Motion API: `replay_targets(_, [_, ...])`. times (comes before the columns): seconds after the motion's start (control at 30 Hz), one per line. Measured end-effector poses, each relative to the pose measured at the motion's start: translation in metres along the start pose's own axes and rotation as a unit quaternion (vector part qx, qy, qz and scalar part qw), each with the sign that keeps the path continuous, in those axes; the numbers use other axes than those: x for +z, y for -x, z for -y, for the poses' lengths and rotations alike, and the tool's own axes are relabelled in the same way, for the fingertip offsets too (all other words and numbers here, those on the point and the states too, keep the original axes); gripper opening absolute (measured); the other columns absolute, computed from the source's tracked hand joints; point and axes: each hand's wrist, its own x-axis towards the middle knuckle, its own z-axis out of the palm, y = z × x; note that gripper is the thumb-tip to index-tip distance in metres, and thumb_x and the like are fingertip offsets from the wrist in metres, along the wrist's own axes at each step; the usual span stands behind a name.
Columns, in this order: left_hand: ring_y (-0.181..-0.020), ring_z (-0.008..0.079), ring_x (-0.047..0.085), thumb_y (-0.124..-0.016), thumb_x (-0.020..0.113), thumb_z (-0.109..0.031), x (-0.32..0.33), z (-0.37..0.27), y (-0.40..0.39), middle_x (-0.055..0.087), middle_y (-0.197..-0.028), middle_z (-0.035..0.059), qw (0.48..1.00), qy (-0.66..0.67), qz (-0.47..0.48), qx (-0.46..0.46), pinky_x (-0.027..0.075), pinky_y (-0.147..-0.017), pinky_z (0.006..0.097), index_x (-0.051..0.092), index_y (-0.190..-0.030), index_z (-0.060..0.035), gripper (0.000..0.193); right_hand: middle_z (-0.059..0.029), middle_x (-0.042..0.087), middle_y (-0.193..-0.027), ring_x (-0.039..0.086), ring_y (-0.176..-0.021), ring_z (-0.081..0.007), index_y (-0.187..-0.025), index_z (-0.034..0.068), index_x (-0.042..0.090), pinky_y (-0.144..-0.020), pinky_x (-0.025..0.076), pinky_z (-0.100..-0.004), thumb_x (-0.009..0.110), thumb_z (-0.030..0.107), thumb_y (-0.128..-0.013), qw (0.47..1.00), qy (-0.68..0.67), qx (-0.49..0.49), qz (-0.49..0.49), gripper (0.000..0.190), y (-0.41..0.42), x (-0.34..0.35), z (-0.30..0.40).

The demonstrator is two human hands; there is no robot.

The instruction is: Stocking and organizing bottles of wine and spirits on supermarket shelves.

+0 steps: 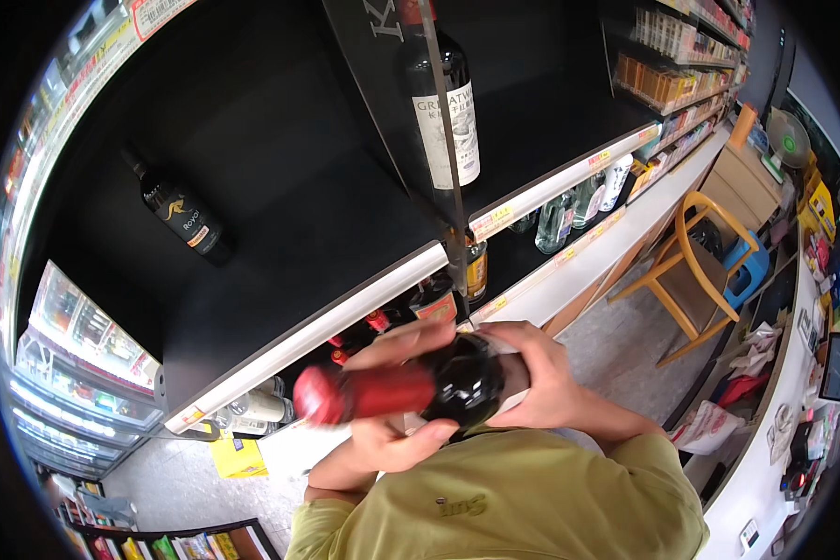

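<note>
A dark wine bottle point(462, 385) with a red foil-covered neck is held tilted in front of my chest, its neck pointing left and up toward the camera. My left hand point(392, 420) wraps the bottle around its neck and shoulder, fingers on the far side and thumb on the near one. Around the bottle's body, over a pale label, is my right hand point(542, 381). Before me a dark shelf point(273, 238) holds a wine bottle with a black label point(182, 213) on the left. Another bottle with a white label point(451, 136) stands behind a clear divider point(439, 105).
Below the white shelf edge point(315, 336) stand more bottles, including clear glass bottles point(554, 222). A wooden chair point(696, 273) is on the right, beside a cluttered counter point(756, 448). A yellow bag point(238, 457) lies on the floor at lower left.
</note>
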Motion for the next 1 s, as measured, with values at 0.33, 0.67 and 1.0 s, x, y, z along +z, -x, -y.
replay_targets(0.33, [-0.118,0.0232,0.055,-0.089,0.066,-0.007,0.018,0.051,0.024,0.056,-0.128,0.0153,0.973,-0.004,-0.061,-0.222,0.044,-0.100,0.0360,0.054,-0.122,0.0003,0.036,-0.0071,0.059,-0.115,0.056,-0.106,-0.0134,-0.132,0.002,0.045,-0.093,0.046,-0.0321,0.085,0.010,-0.066,0.895,-0.271,0.353,0.008,0.077,-0.019,-0.118,-0.044])
replay_targets(0.67, [-0.103,0.0177,0.061,-0.093,0.064,-0.010,0.064,0.084,0.027,0.064,-0.113,0.0107,0.919,-0.018,-0.215,-0.329,0.046,-0.094,0.0320,0.059,-0.112,-0.0003,0.022,-0.0080,0.064,-0.097,0.066,-0.082,-0.0170,-0.119,0.000,0.054,-0.072,0.056,-0.0305,0.075,0.019,-0.077,0.847,-0.363,0.387,-0.029,0.050,-0.109,-0.206,-0.126])
replay_targets(1.0, [-0.098,0.0180,0.063,-0.093,0.064,-0.010,0.097,0.100,0.024,0.066,-0.108,0.0106,0.894,-0.068,-0.300,-0.327,0.048,-0.091,0.0315,0.062,-0.108,0.0021,0.019,-0.0154,0.070,-0.093,0.071,-0.078,-0.0210,-0.114,-0.003,0.060,-0.068,0.061,-0.0320,0.074,0.026,-0.081,0.867,-0.381,0.320,-0.039,0.046,-0.202,-0.228,-0.210])
